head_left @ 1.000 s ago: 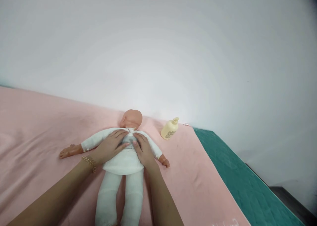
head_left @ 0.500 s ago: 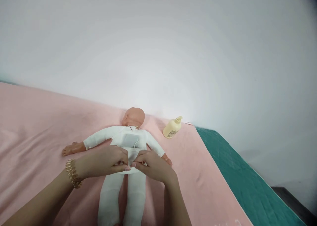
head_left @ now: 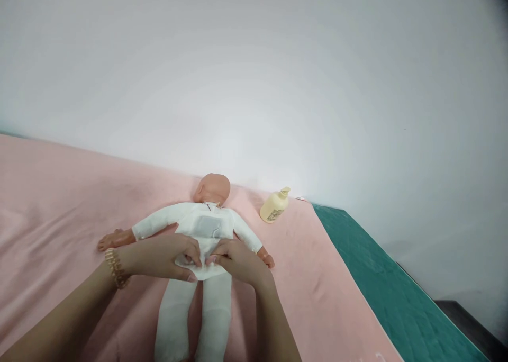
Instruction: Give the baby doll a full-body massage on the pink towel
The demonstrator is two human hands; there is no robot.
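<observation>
A baby doll [head_left: 206, 214] with a soft white cloth body lies stretched out, the back of its bald head toward the wall and a grey panel [head_left: 209, 227] on its back. My left hand [head_left: 172, 256] rests on the doll's lower back, thumb and fingers apart. Close beside it, my right hand [head_left: 236, 259] has its fingers curled and the thumb against them, pinching the doll's white cloth. A small gap separates the two hands. My hands cover part of the doll's waist.
A cream-coloured pump bottle [head_left: 273, 207] stands right of the doll's head. Pink sheet [head_left: 317, 277] covers the surface, with a green mat [head_left: 381, 277] along its right side. Behind rises a pale wall [head_left: 238, 87]. A dark object [head_left: 460, 319] sits at the far right.
The thumb of my left hand has spread away from its fingers, and that hand has drawn slightly left of the right one. The view has shifted a little; doll and bottle stay in place.
</observation>
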